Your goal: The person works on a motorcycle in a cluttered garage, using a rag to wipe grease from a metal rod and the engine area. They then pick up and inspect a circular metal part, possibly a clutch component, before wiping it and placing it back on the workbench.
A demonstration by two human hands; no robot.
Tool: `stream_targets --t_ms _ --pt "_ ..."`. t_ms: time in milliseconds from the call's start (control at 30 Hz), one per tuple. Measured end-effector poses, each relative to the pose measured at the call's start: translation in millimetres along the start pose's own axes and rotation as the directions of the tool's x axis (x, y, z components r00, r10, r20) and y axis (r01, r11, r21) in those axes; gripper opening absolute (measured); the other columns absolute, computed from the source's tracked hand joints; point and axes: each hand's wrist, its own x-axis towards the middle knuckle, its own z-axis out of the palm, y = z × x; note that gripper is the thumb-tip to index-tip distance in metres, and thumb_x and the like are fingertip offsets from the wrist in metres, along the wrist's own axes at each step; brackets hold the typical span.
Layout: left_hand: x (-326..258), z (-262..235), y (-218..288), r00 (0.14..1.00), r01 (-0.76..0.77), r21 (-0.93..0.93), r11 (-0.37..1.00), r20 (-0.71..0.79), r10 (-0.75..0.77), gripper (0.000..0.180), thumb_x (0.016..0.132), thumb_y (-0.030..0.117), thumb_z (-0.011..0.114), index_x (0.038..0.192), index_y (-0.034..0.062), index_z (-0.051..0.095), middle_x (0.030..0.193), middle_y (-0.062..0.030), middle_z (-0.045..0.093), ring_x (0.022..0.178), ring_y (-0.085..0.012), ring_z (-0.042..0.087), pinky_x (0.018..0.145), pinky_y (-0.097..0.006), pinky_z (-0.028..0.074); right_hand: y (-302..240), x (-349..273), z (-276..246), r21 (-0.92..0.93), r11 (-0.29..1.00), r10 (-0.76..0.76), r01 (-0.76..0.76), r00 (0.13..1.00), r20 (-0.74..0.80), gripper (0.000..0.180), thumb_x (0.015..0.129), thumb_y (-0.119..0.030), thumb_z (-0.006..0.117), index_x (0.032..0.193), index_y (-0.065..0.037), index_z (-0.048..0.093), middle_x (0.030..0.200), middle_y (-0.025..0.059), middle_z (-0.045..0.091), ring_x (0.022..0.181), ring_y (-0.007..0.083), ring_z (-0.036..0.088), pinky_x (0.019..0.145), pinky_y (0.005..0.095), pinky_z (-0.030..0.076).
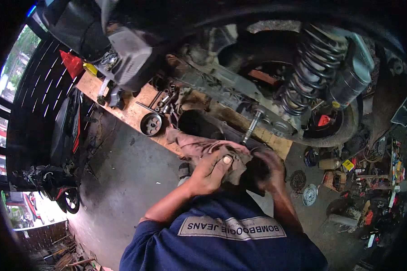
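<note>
My left hand (211, 171) is closed round a dirty pink rag (201, 145), its thumb on top. The rag spreads away from the hand over part of a long black cover-like part (201, 124). To the right, my right hand (272, 171) is smeared by motion beside a dark shape, and what its fingers do is hidden. Just beyond the hands, a shiny metal shaft (254, 126) sticks out of the grey engine case (239, 92). A round metal drum with holes (151, 124) lies left of the rag.
Cardboard (131, 107) under the machine bears small parts and tools. A coil spring shock absorber (313, 67) and rear tyre (343, 135) stand at the right. Cluttered parts (362, 198) cover the right floor, near a round metal disc (309, 194). A parked motorcycle (65, 135) is left.
</note>
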Motion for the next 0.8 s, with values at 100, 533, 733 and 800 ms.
stream_targets --t_ms 100,533,733,800 --pt "-20.4 -24.8 25.6 0.985 -0.153 -0.266 0.952 -0.119 0.125 0.027 0.102 0.017 0.045 0.121 -0.0012 0.053 0.104 -0.0060 0.061 0.092 -0.0131 0.056 0.084 -0.029 0.045 -58.0 32.0 45.4 0.123 0.969 -0.234 0.216 0.959 0.161 0.055 0.075 -0.017 0.072 0.127 -0.005 0.057 0.138 0.0121 0.051 0.127 0.0315 0.048 0.110 0.0434 0.034" --pt "-134.1 -191.1 -101.5 0.938 0.031 -0.243 0.970 -0.329 -0.112 0.073 0.089 0.023 0.063 0.150 0.0030 0.027 0.149 -0.0111 0.035 0.138 -0.0245 0.032 0.115 -0.040 0.024 -229.0 136.8 158.9 0.747 0.644 -0.444 0.166 0.876 0.188 0.043 0.089 -0.005 0.060 0.130 0.002 0.052 0.131 0.0134 0.056 0.122 0.0223 0.053 0.104 0.0360 0.041" --pt "-135.0 -276.6 -68.3 0.714 0.187 0.391 0.901 -0.684 0.149 0.050 0.088 0.021 0.065 0.130 0.0002 0.050 0.127 -0.0141 0.056 0.115 -0.0248 0.055 0.099 -0.035 0.044 -274.1 163.4 225.2 0.347 0.866 -0.437 0.360 0.882 0.175 0.044 0.084 -0.015 0.064 0.123 0.003 0.053 0.125 0.0232 0.053 0.117 0.0415 0.052 0.100 0.0438 0.042" --pt "-146.3 -333.5 -112.9 0.627 0.172 0.594 0.786 -0.681 0.377 0.045 0.090 0.025 0.063 0.126 -0.0013 0.053 0.122 -0.0136 0.058 0.110 -0.0266 0.056 0.097 -0.035 0.044 -270.1 157.6 240.3 0.338 0.875 -0.420 0.348 0.891 0.170 0.045 0.087 -0.018 0.064 0.125 0.000 0.053 0.128 0.0208 0.052 0.118 0.0375 0.052 0.099 0.0419 0.044"
